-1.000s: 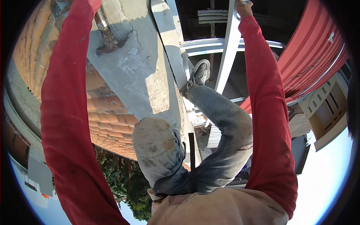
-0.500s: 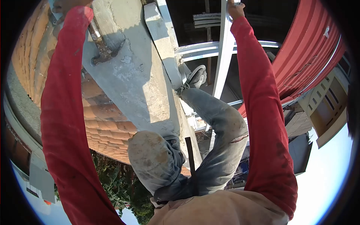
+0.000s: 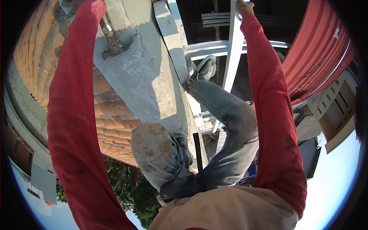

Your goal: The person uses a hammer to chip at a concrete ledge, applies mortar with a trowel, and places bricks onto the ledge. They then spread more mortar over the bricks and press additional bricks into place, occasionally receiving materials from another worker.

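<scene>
Right hand (image 3: 245, 7) is clamped round the white metal rail (image 3: 234, 50) at the top of frame — full wrap, arm stretched. Left hand (image 3: 73, 4) sits at the upper-left edge, mostly cropped; we cannot tell whether it is closed or what it grips.

Key relation: the hammer (image 3: 112, 38) lies on the concrete ledge (image 3: 145, 80) right by the left wrist. Its handle passes under the red cuff and its long axis runs from the hand down-right in frame, with the head at the far end against the concrete. Left hand is clearly the nearer one. Right hand is well apart, across the ledge and the gap beyond it. We cannot see whether the handle is actually in the left fingers.

Surface: rough grey concrete, patchy, narrow, half in shade. Left knee (image 3: 153, 149) is over it; right shoe (image 3: 205, 68) is braced beside its edge.

Around us — clay roof tiles (image 3: 111, 122) on the left, red corrugated sheeting (image 3: 322, 50) on the right, trees (image 3: 126, 188) well below. Outdoors, high up, sunlit.
</scene>
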The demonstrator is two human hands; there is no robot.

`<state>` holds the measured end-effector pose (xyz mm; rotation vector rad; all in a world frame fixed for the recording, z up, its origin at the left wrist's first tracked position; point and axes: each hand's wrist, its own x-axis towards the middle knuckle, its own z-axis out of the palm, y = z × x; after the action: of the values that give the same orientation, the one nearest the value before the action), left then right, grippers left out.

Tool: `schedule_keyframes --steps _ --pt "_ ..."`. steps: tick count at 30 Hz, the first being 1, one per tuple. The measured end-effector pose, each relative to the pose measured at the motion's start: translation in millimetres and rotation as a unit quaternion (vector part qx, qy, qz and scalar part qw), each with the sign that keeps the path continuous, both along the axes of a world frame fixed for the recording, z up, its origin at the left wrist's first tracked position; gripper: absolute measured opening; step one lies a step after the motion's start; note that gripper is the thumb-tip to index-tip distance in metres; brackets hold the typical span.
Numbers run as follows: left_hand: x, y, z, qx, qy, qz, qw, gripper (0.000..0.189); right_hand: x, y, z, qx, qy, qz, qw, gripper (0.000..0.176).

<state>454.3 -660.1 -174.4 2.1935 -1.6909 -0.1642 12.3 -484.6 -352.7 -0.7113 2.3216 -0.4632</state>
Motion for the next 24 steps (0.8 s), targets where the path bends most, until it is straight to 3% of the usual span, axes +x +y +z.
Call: schedule_keyframes --steps 5,6,7,12,24 --pt "4 -5 4 -0.01 0.004 0.001 1.0 0.105 2 5 -2 -0.002 -0.003 -0.02 1.0 0.115" --pt "3 -7 3 -0.009 0.001 0.001 1.0 0.105 7 4 -2 0.001 0.022 -0.038 0.999 0.104" --pt "2 -8 4 -0.01 0.002 0.001 1.0 0.105 6 6 -5 -0.002 0.039 -0.03 0.999 0.104" --pt "-1 -3 9 -0.001 0.01 0.004 1.0 0.106 10 8 5 0.009 -0.019 -0.073 0.997 0.103" --pt "-7 2 5 -0.005 0.013 0.014 1.0 0.107 17 15 10 0.024 0.042 -0.036 0.998 0.106"
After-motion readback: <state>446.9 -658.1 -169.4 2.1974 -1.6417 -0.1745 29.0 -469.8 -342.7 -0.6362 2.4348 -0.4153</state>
